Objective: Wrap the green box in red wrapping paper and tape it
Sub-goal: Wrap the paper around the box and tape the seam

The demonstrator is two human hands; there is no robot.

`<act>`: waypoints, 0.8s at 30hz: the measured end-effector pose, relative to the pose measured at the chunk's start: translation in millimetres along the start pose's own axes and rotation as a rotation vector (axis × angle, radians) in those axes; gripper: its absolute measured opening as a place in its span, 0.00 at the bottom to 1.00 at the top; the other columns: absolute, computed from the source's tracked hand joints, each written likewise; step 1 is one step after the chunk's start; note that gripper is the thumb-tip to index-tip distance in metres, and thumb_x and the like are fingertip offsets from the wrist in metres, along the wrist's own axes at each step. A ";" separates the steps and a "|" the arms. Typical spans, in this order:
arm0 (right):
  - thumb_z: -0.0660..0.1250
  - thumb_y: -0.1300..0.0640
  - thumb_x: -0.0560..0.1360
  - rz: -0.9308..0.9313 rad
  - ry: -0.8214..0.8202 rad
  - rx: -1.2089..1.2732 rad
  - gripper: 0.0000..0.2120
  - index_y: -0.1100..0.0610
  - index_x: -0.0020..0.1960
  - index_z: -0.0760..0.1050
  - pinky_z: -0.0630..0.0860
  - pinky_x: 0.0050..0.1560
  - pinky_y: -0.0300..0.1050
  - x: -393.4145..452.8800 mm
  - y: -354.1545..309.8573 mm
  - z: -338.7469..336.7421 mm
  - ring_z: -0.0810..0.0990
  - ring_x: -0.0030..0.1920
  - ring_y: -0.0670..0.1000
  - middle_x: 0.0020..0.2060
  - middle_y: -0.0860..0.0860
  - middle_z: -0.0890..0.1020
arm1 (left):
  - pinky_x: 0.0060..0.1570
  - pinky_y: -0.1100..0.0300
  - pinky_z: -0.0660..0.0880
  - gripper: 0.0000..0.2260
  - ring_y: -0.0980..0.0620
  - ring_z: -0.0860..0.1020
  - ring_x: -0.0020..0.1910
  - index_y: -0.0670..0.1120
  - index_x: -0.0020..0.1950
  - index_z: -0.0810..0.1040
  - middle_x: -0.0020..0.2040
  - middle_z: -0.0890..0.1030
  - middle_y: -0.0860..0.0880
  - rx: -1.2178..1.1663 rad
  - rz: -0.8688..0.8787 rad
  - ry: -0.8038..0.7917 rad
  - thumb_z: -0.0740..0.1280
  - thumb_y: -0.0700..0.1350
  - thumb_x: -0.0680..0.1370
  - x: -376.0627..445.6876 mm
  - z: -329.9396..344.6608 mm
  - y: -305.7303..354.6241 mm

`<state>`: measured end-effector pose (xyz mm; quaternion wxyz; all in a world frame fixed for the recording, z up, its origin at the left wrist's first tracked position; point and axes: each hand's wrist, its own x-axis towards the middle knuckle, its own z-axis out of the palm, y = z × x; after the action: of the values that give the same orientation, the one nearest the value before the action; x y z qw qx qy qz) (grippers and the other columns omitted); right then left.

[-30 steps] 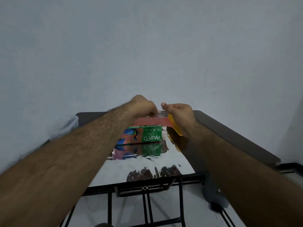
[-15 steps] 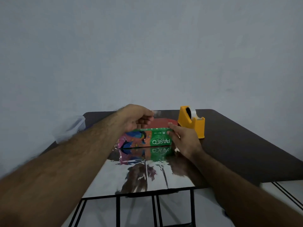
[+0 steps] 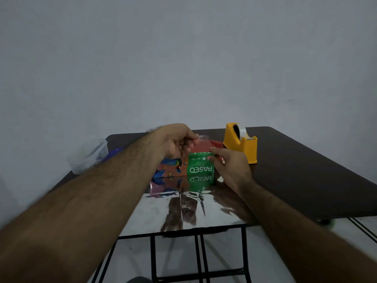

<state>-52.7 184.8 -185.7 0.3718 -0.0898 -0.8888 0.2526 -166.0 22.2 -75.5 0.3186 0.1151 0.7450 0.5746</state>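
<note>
The green box (image 3: 201, 167) lies on its side near the middle of the dark counter (image 3: 306, 180), its long printed face toward the counter's near edge and the word PASEO reading upside down. It rests on a sheet of wrapping paper (image 3: 193, 209) spread silver side up, which runs from under the box to the near edge and mirrors the box's print. A flap of the paper's red side (image 3: 204, 147) is folded over the top of the box.

The left hand (image 3: 177, 142) hovers over the box's top, its fingers curled and pinching a short strip of clear tape (image 3: 204, 137) by one end above the red flap. The right hand (image 3: 230, 164) rests against the box's right end, fingers fairly straight, with the fingertips (image 3: 214, 150) pressing on the upper edge where the red paper meets the green face.

A yellow tape dispenser (image 3: 240, 144) stands just beyond the right hand, toward the far right of the counter. A clear plastic container (image 3: 89, 154) sits at the far left corner, blurred, with something purple (image 3: 114, 153) beside it.
</note>
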 end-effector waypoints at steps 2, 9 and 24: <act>0.73 0.50 0.80 0.016 0.004 0.020 0.19 0.56 0.68 0.82 0.79 0.64 0.46 -0.2 0.5 0.3 0.83 0.61 0.52 0.61 0.52 0.86 | 0.25 0.65 0.71 0.09 0.57 0.73 0.26 0.42 0.42 0.82 0.32 0.78 0.49 0.006 -0.028 0.014 0.70 0.39 0.82 0.5 2.5 0.1; 0.73 0.48 0.79 0.028 0.003 0.019 0.19 0.55 0.68 0.83 0.80 0.61 0.45 0.7 0.4 -0.4 0.84 0.59 0.51 0.59 0.51 0.87 | 0.18 0.65 0.66 0.10 0.57 0.68 0.19 0.42 0.37 0.79 0.28 0.73 0.50 0.057 -0.065 0.104 0.67 0.33 0.78 -2.3 12.4 -10.2; 0.72 0.49 0.81 -0.018 0.003 -0.005 0.19 0.56 0.68 0.82 0.80 0.64 0.47 0.1 0.5 -1.1 0.84 0.61 0.52 0.61 0.52 0.86 | 0.21 0.64 0.69 0.05 0.54 0.71 0.20 0.38 0.44 0.81 0.27 0.76 0.46 0.326 0.068 0.281 0.67 0.32 0.78 2.5 33.6 -9.3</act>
<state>-52.0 185.7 -185.2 0.3752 -0.0829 -0.8896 0.2469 -145.7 46.9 -89.6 0.1692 0.1090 0.8609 0.4672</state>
